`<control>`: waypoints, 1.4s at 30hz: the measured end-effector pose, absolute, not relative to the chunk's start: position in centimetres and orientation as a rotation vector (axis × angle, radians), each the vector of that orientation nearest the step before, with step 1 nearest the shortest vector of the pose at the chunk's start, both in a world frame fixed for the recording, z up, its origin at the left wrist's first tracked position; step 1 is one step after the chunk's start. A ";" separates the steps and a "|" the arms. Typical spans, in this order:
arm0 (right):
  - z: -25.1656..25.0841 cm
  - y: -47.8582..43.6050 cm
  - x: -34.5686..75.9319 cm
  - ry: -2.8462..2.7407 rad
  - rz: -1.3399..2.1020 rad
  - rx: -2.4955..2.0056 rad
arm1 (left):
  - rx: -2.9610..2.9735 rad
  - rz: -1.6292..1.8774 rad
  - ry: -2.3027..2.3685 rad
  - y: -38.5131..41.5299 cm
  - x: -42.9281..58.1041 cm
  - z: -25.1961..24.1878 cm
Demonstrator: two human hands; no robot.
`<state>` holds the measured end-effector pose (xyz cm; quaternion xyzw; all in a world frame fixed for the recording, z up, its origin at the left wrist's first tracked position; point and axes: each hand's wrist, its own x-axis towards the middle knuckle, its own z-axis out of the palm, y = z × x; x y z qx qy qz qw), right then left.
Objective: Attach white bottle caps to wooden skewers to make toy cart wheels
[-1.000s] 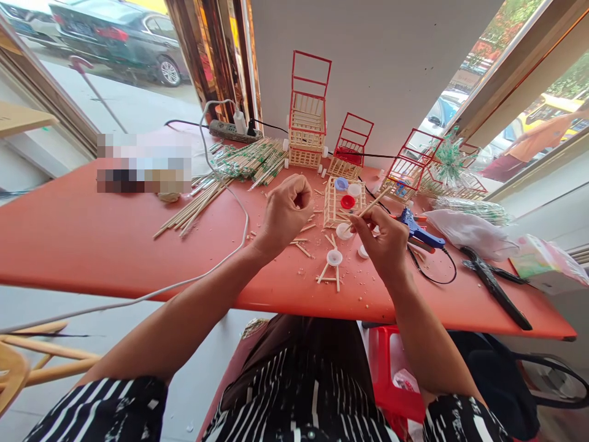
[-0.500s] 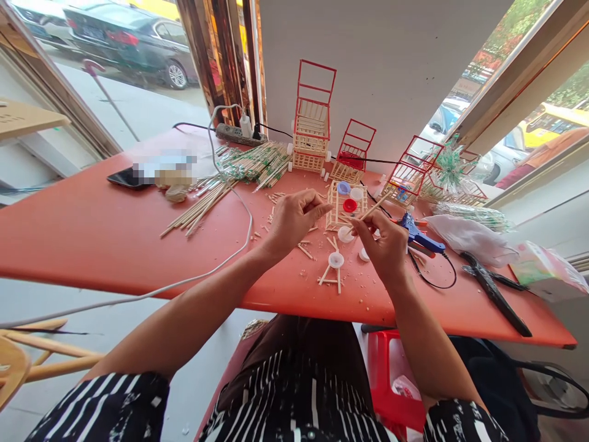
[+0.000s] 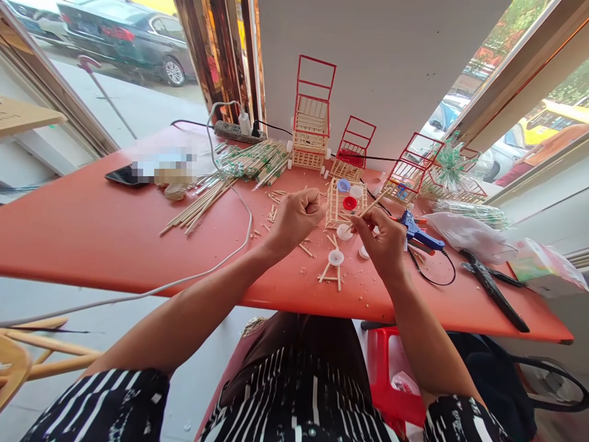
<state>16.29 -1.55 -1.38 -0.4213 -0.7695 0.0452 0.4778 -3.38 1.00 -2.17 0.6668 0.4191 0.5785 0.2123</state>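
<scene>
My right hand point(image 3: 383, 242) pinches a thin wooden stick point(image 3: 373, 204) that points up and to the right over the orange table point(image 3: 92, 227). My left hand point(image 3: 294, 221) is curled into a fist just left of a small stick-built crate point(image 3: 332, 205) holding red, blue and white bottle caps. What the left fingers enclose, if anything, is hidden. White caps point(image 3: 335, 257) with short sticks lie on the table between and below both hands.
Several red-and-wood miniature carts point(image 3: 314, 116) stand along the back wall. Bundles of sticks point(image 3: 202, 205), a power strip point(image 3: 232, 130) with a white cable point(image 3: 239, 202), a blue glue gun point(image 3: 416, 233), black cutters point(image 3: 494, 288), a plastic bag point(image 3: 464, 230) and a phone point(image 3: 122, 177) lie around.
My left hand opened its fingers half a second ago and has closed into a fist again near the crate. The right hand keeps the stick in about the same place.
</scene>
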 end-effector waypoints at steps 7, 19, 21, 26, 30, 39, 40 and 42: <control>-1.2 -1.7 16.2 -1.862 0.171 -1.031 | 1.914 1.551 1.066 1.1 -3.2 -2.9; -1.4 -1.6 16.2 -1.867 0.181 -1.077 | 1.893 1.498 1.150 1.3 -3.2 -3.0; -1.4 -1.6 16.1 -1.868 0.175 -1.085 | 1.918 1.438 1.115 1.3 -3.2 -3.1; -1.4 -1.5 16.2 -1.854 0.197 -1.082 | 2.041 1.193 1.048 1.2 -3.0 -3.3; -1.6 -1.4 16.3 -1.854 0.194 -1.082 | 2.094 1.090 0.999 1.0 -2.8 -3.4; -1.7 -1.8 16.2 -1.880 0.183 -1.099 | 2.095 1.022 1.038 0.7 -2.7 -3.2; -1.7 -1.8 16.1 -1.879 0.188 -1.095 | 2.096 1.022 1.039 0.6 -2.7 -3.1; -1.7 -1.8 16.1 -1.880 0.190 -1.091 | 2.097 1.035 1.029 0.5 -2.7 -3.0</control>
